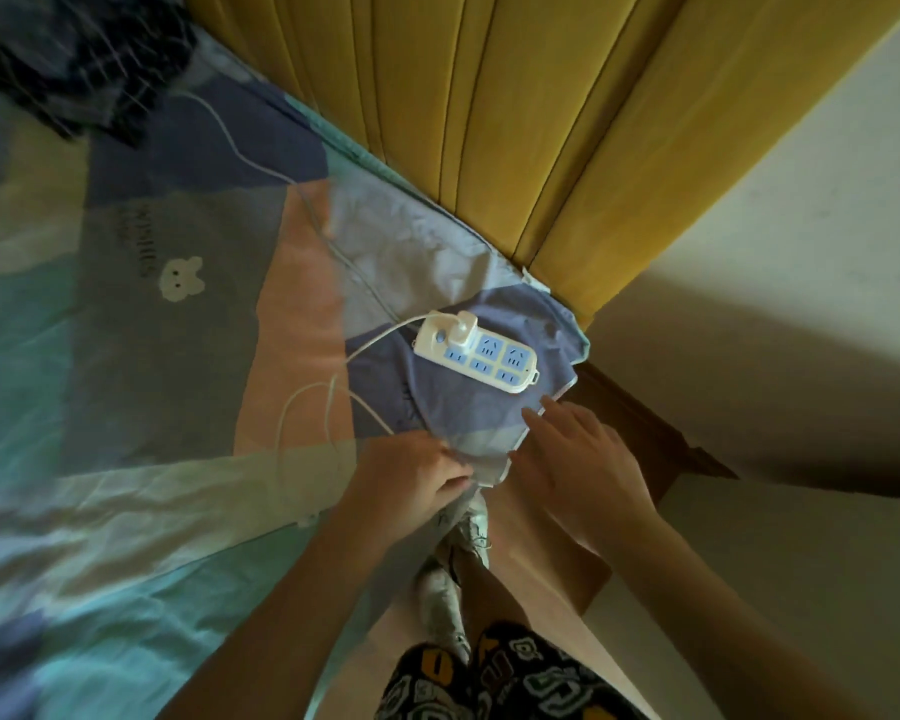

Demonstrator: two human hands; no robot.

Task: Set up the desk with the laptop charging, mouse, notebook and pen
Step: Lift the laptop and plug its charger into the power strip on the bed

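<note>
two hands at bed corner. left hand fingers curled, pinching patchwork bedsheet edge. right hand flat, fingers spread, holding nothing, just beside sheet. white-blue plastic power strip w/ white plug on sheet beyond fingertips, near yellow padded headboard.

- My one view comes from the camera on my head, tilted steeply down over the corner of the bed.
- It faces the yellow headboard at the top.
- It sits close: my forearms rise from the bottom edge, and my legs show beneath them.
</note>
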